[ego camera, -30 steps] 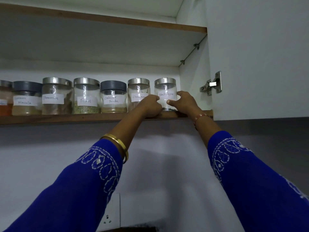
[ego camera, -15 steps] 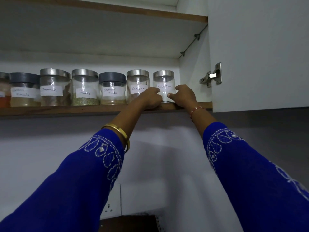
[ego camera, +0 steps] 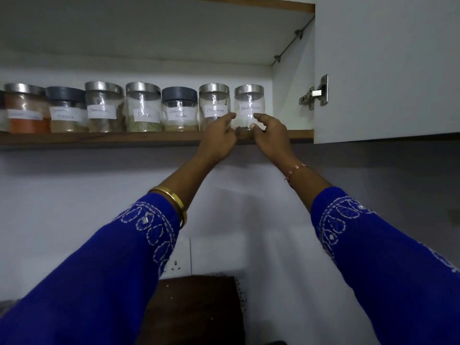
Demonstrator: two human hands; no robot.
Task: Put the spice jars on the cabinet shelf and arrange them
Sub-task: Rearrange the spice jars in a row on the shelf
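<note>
Several labelled glass spice jars stand in a row on the wooden cabinet shelf (ego camera: pixel 99 140). The black pepper jar (ego camera: pixel 249 99), with a steel lid, is the rightmost, next to the cinnamon jar (ego camera: pixel 214 100), the grey-lidded coriander jar (ego camera: pixel 179 108) and the fennel jar (ego camera: pixel 143 108). My left hand (ego camera: pixel 219 138) is at the shelf edge, its index fingertip by the black pepper jar's left side. My right hand (ego camera: pixel 270 133) is at the jar's lower right with loosely curled fingers. Both hands hold nothing.
The open white cabinet door (ego camera: pixel 385 70) hangs on a metal hinge (ego camera: pixel 315 93) just right of the jars. A gap lies between the black pepper jar and the cabinet side wall. Below are a wall socket (ego camera: pixel 175 265) and a dark wooden surface (ego camera: pixel 199 307).
Both hands have dropped from the black pepper jar's sides to the shelf edge, and the jar's label now shows in full. The view has tilted so the shelf sits lower in the frame.
</note>
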